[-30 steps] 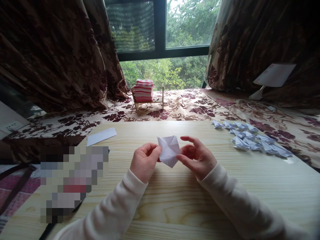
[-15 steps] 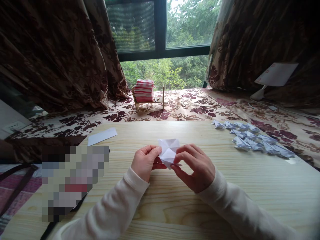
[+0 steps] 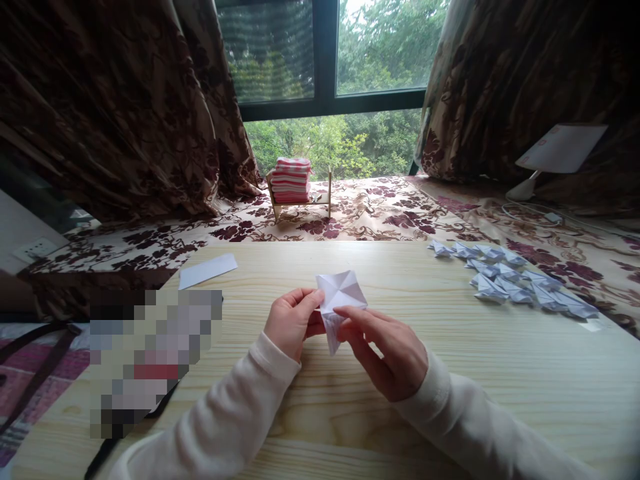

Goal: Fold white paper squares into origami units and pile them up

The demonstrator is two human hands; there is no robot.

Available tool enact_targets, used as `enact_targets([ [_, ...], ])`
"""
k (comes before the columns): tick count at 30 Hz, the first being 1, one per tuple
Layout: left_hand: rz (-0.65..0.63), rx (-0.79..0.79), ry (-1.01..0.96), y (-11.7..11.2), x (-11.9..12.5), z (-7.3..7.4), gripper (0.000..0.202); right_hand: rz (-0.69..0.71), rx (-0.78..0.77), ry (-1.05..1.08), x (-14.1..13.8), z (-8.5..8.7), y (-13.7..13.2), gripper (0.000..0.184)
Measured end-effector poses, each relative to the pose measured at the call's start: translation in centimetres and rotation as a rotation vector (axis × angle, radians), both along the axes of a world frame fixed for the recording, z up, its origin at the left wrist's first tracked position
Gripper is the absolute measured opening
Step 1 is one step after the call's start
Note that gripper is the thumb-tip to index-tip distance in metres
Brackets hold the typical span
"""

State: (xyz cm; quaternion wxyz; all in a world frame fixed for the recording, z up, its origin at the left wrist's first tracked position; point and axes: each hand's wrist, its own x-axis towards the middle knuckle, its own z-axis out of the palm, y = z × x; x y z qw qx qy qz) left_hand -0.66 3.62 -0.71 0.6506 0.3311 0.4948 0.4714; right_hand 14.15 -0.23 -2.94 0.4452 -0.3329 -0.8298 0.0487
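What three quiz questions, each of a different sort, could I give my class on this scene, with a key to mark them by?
1. Multiple choice: What does the left hand hold?
A) the stack
B) the creased paper
C) the socket

2. True or false: The folded shapes lie on the table, farther to the right in the picture than the right hand.

3. Fill the blank: In the picture, the lamp stands to the ____ of the window.

Key: 1. B; 2. True; 3. right.
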Motion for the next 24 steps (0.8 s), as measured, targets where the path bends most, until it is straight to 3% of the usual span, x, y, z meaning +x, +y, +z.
enact_targets([
  [5,-0.039,0.006,0.018,-0.2,0.1,0.0,0.026,-0.106,0.015,-0.095,0.2,-0.4,0.1,0.024],
  [12,0.006,0.153,0.189,0.7,-0.9,-0.6,0.021,-0.146,0.084,-0.128,1.1,1.4,0.0,0.012],
  [16,-0.035,0.217,0.319,0.6,-1.2,-0.9,0.015,-0.002,0.136,-0.161,2.2,1.1,-0.2,0.013],
  [19,-0.084,0.262,0.417,-0.3,-1.2,-1.1,0.014,0.129,0.06,-0.218,2.8,0.1,-0.7,0.011],
  [21,-0.104,0.363,0.538,-1.0,-1.3,-1.3,0.011,0.168,-0.038,-0.247,3.1,-0.4,-1.1,0.008],
  [24,-0.152,0.707,0.84,-1.7,-1.8,-1.7,0.014,0.224,-0.187,-0.178,3.2,-0.7,-1.3,0.003],
])
